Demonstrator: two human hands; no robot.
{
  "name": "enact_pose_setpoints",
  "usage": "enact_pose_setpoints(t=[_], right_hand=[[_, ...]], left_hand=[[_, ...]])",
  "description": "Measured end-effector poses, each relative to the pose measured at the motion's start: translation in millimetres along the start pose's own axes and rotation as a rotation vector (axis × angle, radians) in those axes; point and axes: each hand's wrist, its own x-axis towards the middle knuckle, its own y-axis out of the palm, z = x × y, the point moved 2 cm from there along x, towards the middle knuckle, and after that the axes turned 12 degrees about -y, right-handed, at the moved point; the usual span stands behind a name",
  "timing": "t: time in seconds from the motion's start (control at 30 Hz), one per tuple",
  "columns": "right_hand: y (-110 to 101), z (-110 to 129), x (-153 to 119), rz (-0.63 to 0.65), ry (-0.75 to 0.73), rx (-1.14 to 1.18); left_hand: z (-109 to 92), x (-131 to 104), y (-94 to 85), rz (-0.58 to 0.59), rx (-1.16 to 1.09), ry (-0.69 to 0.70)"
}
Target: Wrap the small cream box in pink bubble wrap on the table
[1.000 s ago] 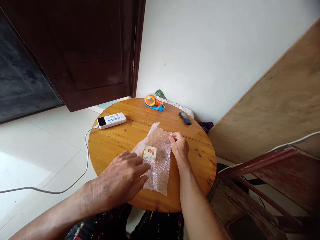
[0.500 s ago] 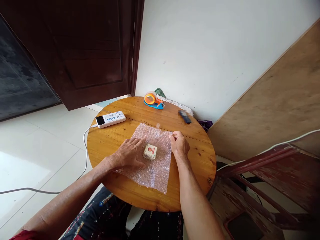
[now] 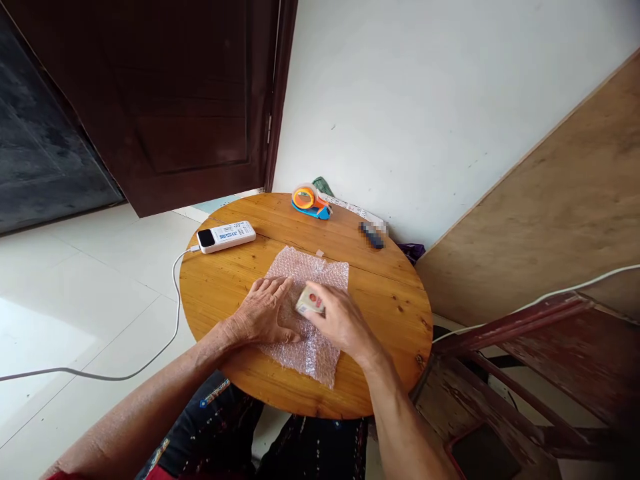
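A sheet of bubble wrap (image 3: 320, 363) lies spread on the round wooden table. My left hand (image 3: 267, 312) rests flat on its left part, fingers stretched and thumb apart. In my right hand (image 3: 337, 317) is a small cream-coloured box (image 3: 309, 301) with red print on top, gripped between thumb and fingers over the middle of the wrap. The box is slightly blurred, and I cannot tell whether it is lifted off the sheet. A small piece of clear tape (image 3: 320, 253) shows at the far edge of the wrap.
An orange and blue tape dispenser (image 3: 311, 201) stands at the far edge of the wooden table (image 3: 390, 320). A white power bank (image 3: 227, 237) with a cable lies at the left. A dark, pixelated object (image 3: 371, 235) lies back right. Beyond are a wall and a brown door (image 3: 200, 133).
My right hand has moved left from the wrap's right edge and taken hold of the small box, which is now turned and shifted slightly right. My left hand stays on the wrap.
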Motion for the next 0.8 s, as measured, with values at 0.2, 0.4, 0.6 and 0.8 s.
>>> enact_pose_setpoints(t=[0.2,0.4,0.6,0.8], right_hand=[[-45.8,-70.6,-49.8,-0.203,0.285,-0.205],[-44.8,-87.1,-69.2,-0.282,0.343,-0.349],[-9.1,-30.0,-29.7,-0.169,0.029,-0.151],[29.1,-34.6,-24.0,0.008,0.127,-0.266]], left_hand=[[-2.8,0.4,-0.3,0.016,0.044,-0.010],[-7.7,3.5,-3.6,0.038,0.085,0.016],[-10.5,7.9,-3.2,0.018,0.132,0.002],[-3.4,10.3,2.5,-0.005,0.095,0.038]])
